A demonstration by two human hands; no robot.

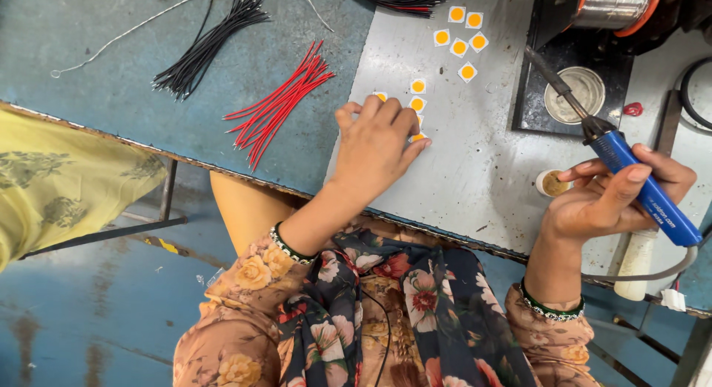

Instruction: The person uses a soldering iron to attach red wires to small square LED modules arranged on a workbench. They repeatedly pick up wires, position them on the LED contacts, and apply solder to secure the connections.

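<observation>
- Soldering iron (636,181), blue-handled, sits in the right hand (604,201), fingers wrapped round the grip; stiff, light, probably hot at the tip, so best held by the handle.
- Left hand (374,146) presses curled fingers on small white squares with orange centres (417,103); thin, light, likely fragile.
- Grey metal sheet (475,164) covers a blue bench (89,53); red wires (278,105) and black wires (208,46) lie nearby.

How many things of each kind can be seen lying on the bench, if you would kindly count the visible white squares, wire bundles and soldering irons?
White squares with orange centres: 10 visible, some partly under the left hand
Red wire bundles: 1
Black wire bundles: 1
Blue soldering irons, in the right hand: 1
Total: 13
</observation>
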